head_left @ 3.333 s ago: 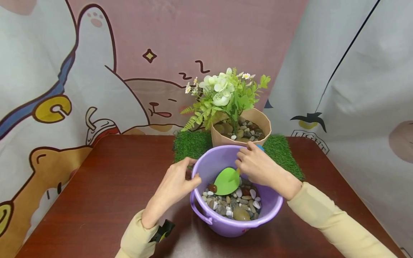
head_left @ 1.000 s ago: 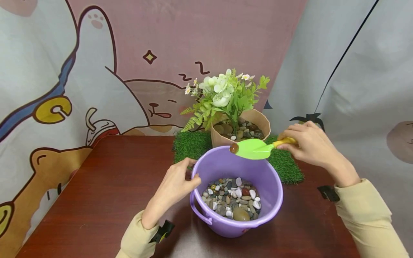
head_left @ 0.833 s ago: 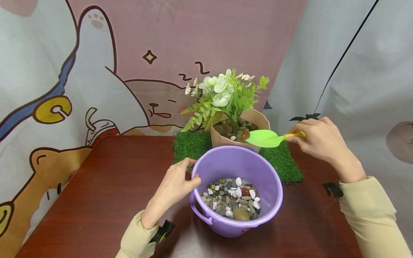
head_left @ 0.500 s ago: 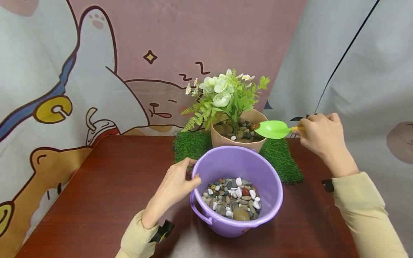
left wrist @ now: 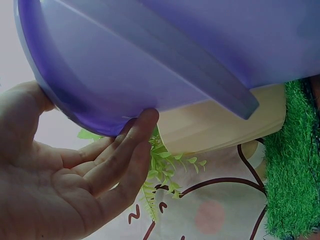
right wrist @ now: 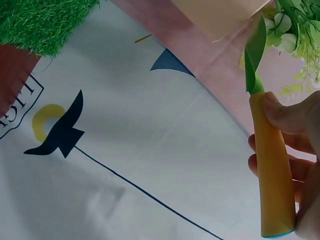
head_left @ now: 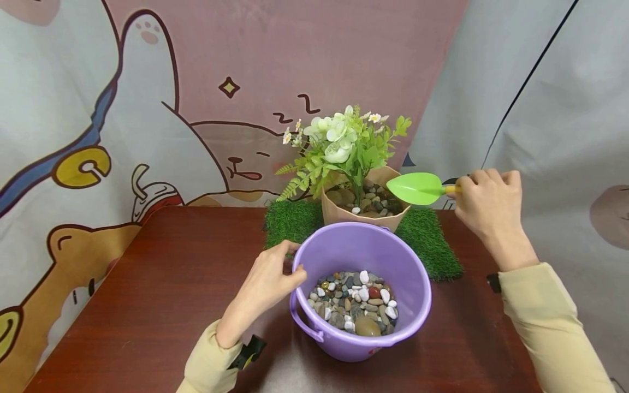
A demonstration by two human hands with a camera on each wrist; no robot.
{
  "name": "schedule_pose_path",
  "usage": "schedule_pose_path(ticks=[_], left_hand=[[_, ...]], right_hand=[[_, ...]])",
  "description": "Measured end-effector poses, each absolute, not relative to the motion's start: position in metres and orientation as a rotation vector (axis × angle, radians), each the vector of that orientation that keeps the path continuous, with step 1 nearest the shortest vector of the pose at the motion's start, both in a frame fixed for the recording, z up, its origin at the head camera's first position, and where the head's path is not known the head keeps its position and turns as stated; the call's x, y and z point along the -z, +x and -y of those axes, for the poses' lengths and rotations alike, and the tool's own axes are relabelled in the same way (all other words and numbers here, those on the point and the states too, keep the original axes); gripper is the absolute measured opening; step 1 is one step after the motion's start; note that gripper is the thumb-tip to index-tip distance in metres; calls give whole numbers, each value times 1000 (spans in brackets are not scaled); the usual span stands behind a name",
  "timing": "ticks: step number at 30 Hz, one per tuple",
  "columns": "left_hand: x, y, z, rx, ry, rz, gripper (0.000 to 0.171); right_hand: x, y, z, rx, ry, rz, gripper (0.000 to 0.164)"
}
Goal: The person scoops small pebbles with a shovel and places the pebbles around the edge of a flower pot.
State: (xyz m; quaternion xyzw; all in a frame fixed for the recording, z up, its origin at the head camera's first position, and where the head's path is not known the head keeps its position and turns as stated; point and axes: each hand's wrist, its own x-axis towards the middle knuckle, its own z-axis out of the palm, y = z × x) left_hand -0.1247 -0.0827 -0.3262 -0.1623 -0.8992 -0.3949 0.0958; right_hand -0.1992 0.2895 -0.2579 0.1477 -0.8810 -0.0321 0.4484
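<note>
My right hand point(head_left: 491, 204) grips the yellow handle point(right wrist: 274, 170) of a small trowel. Its green blade point(head_left: 416, 188) points left over the right rim of the beige flowerpot point(head_left: 361, 218), with no stone visible on it. White flowers and green leaves point(head_left: 339, 143) stand in the pot above pebbles point(head_left: 377, 197). In front, a purple bucket point(head_left: 361, 240) holds pebbles of several colours point(head_left: 351, 303). At the bucket's left rim my left hand point(head_left: 262, 286) holds on, the thumb over the edge and the fingers against the outside, as the left wrist view point(left wrist: 100, 160) shows.
Under the pot lies a green turf mat point(head_left: 429, 248), on a dark red-brown table point(head_left: 182, 289). A printed cloth point(head_left: 314, 54) hangs behind the table and at its sides. The bucket's purple handle point(head_left: 304, 322) hangs down at its left front.
The right hand has lifted the trowel from the bucket with a brown stone on its tip and moved it to the pot. The stone is now off the blade. The left hand has stayed put.
</note>
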Motion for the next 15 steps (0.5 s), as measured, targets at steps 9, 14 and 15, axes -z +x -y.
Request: schedule_pose_path(ticks=[9, 14, 15], left_hand=[[326, -125, 82, 1179, -483, 2661, 36], [325, -125, 83, 1203, -474, 2673, 37], [324, -125, 83, 1205, -471, 2678, 37]], right_hand=[[263, -189, -284, 23, 426, 2072, 25], [260, -178, -275, 33, 560, 2008, 30], [259, -175, -272, 30, 601, 1980, 30]])
